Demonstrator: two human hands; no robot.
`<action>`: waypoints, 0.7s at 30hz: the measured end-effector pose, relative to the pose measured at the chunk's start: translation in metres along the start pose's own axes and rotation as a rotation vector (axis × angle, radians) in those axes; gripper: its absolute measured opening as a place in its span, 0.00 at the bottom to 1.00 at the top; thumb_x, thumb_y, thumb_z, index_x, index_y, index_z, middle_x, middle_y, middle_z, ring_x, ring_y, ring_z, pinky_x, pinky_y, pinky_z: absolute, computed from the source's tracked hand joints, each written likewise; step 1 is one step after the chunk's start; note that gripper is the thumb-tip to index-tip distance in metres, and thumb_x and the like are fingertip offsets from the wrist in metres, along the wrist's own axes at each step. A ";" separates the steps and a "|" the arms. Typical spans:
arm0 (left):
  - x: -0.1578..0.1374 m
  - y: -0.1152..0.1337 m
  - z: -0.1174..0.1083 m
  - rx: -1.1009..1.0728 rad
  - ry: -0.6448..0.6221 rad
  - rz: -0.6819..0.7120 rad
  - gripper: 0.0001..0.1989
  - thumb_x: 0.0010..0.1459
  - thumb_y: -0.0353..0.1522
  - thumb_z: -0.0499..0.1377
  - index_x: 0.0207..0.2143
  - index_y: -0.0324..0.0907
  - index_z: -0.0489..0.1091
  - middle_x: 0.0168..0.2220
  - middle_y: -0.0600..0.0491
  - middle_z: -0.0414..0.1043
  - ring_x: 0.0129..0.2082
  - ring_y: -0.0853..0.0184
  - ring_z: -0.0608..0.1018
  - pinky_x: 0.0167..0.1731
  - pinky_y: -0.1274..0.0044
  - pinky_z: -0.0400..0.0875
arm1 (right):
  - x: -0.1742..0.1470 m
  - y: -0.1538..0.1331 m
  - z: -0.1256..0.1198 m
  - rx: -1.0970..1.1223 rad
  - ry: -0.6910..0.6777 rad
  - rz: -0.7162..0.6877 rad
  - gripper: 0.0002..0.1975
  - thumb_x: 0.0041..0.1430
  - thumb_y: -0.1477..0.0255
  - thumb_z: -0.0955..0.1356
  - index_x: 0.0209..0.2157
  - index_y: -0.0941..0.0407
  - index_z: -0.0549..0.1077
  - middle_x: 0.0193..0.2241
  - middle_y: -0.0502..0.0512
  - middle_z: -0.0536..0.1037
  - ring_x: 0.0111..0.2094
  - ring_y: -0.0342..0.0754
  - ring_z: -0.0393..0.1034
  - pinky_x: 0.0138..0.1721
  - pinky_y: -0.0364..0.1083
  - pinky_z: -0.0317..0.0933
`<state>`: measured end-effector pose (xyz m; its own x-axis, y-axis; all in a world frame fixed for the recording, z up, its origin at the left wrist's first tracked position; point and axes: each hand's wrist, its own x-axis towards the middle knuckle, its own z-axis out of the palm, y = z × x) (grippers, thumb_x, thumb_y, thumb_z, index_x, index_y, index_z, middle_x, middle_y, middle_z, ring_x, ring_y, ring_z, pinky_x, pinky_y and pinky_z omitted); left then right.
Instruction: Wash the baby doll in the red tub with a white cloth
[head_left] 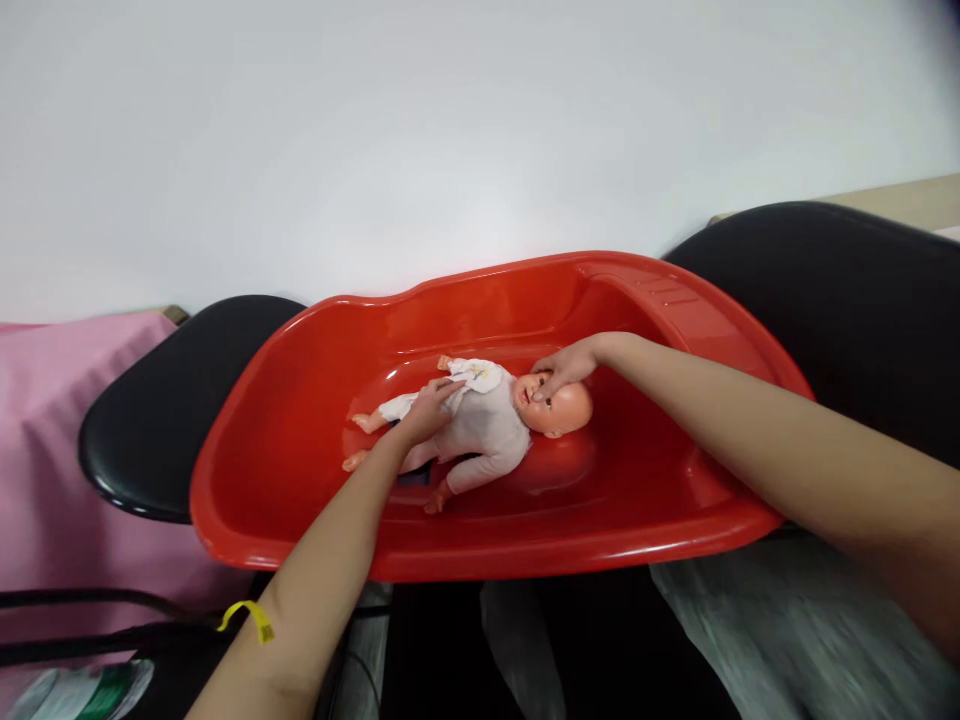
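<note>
A baby doll (480,420) in a white long-sleeved top and white trousers lies on its back in a red plastic baby bath (277,450). Its head points right and its feet left. My left hand (433,408) lies across the doll's belly, fingers stretched out over the top, which has a greyish patch there. On the doll's head rests my right hand (570,365), thumb over the face and fingers spread along the far cheek. Part of the face is hidden by it. A dark item (415,474) shows beneath the doll's hip; its kind I cannot make out.
The bath spans two black seats, one on the left (172,410) and one on the right (840,300). A white wall (465,130) rises right behind. Pink cloth (52,430) hangs at the left. Black cables (97,600) run near my left forearm, which carries a yellow tag (251,617).
</note>
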<state>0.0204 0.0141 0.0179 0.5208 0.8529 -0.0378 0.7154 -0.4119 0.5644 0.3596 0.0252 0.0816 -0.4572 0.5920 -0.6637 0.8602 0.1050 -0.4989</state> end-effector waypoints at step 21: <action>-0.026 -0.041 -0.008 0.467 0.152 -0.447 0.22 0.65 0.41 0.54 0.61 0.54 0.68 0.57 0.43 0.65 0.55 0.48 0.69 0.54 0.58 0.66 | -0.012 -0.013 0.001 0.017 -0.021 -0.019 0.49 0.44 0.39 0.74 0.62 0.52 0.71 0.57 0.63 0.76 0.56 0.70 0.72 0.57 0.63 0.68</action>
<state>-0.0261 0.0115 0.0027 0.0804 0.9955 -0.0493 0.9918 -0.0749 0.1038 0.3533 0.0154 0.0955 -0.4779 0.5732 -0.6656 0.8477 0.1022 -0.5205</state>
